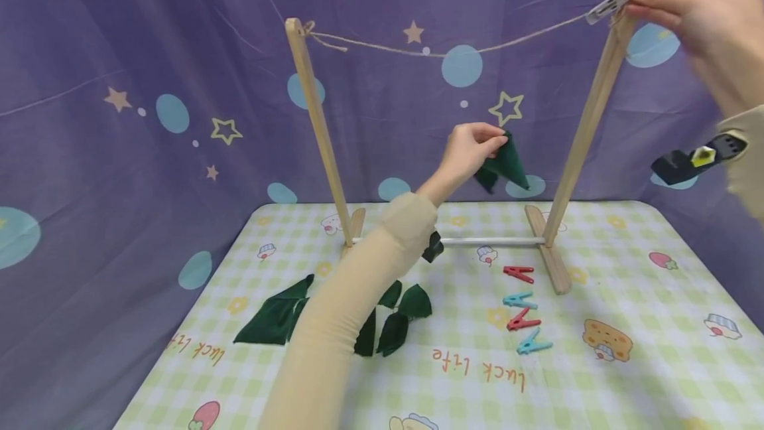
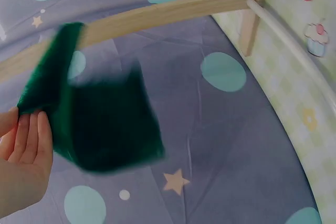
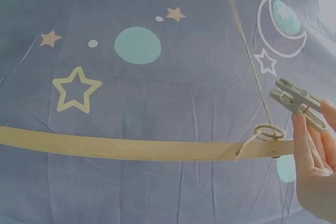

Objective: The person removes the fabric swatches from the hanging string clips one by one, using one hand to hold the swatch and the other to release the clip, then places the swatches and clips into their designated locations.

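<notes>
My left hand (image 1: 468, 151) pinches a dark green piece of cloth (image 1: 509, 163) by its upper edge, below the string. In the left wrist view the cloth (image 2: 113, 124) hangs from the fingertips, folded and blurred. High at the right, my right hand (image 1: 710, 15) pinches a grey clothespin (image 1: 615, 0) near the top of the right wooden post (image 1: 587, 111). The right wrist view shows the clothespin (image 3: 296, 100) between thumb and fingers, near the string (image 3: 252, 61) and its knot on the post. Whether its jaws touch the string I cannot tell.
A twine string (image 1: 382, 47) sags between two wooden posts, the left one (image 1: 319, 118) leaning. A white bar (image 1: 489, 241) joins their feet. Several red and blue clothespins (image 1: 518, 300) lie in a column on the checked tablecloth. Green cloth pieces (image 1: 271, 317) lie left, partly behind my left sleeve.
</notes>
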A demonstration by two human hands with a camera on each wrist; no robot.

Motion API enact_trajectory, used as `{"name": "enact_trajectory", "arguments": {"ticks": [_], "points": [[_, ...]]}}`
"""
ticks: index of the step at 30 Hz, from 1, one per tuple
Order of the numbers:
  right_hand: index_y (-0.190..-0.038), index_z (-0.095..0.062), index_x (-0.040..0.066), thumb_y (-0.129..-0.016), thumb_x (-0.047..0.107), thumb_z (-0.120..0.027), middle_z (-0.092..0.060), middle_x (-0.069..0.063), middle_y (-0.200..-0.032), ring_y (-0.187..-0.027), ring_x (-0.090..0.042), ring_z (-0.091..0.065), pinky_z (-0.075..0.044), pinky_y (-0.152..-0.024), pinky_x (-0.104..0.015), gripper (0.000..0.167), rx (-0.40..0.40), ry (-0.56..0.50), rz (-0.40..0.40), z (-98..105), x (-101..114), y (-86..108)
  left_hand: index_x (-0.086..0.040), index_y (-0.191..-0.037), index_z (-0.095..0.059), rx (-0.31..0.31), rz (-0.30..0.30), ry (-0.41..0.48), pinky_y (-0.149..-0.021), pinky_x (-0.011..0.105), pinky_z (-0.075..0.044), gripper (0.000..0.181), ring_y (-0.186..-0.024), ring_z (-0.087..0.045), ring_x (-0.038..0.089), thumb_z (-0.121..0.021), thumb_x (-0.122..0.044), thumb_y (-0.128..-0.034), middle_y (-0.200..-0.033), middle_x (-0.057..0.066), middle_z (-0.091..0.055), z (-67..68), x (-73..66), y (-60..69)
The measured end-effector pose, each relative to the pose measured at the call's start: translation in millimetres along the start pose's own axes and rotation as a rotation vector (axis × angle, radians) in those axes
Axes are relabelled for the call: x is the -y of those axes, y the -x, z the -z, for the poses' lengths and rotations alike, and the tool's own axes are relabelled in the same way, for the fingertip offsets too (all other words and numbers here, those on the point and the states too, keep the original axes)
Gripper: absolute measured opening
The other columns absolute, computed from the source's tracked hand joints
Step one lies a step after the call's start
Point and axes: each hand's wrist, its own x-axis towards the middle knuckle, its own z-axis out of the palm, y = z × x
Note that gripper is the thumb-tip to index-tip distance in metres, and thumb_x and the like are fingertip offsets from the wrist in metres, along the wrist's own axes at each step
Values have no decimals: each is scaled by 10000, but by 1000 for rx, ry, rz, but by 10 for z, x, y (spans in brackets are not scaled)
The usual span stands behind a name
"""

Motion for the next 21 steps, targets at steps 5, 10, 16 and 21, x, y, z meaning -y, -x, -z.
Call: {"name": "enact_trajectory", "arguments": {"ticks": [5,10,16,21], "points": [[-880,-602,-134,-681,-224,-601,-658,-169,-870,-731,-245,-653,-513,-629,-276,219,64,0,0,-10,-11,62,-24,-999,-655,69,29,-26,-631,166,-492,205,-727,-620,136,-603,-147,-842,-930,88,-658,126,130,78],[-876,-602,-124,-686,-221,-601,-655,-160,-855,-714,-237,-654,-511,-634,-267,213,140,72,-5,34,-77,179,-10,-994,-652,116,70,-17,-627,194,-502,216,-718,-620,162,-604,-155,-842,-940,109,-654,238,262,182],[-898,-625,-64,-692,-157,-649,-668,-99,-853,-718,-175,-658,-501,-660,-215,228,187,224,-60,170,-181,337,-34,-977,-662,160,91,-78,-608,205,-492,207,-704,-585,133,-596,-185,-851,-910,83,-655,321,356,302],[-985,-638,55,-728,-18,-692,-671,36,-866,-709,-65,-645,-448,-787,-137,273,221,531,-69,276,-287,480,-33,-991,-658,172,117,-79,-616,230,-498,217,-652,-556,127,-588,-189,-858,-878,90,-648,398,434,388]]}}
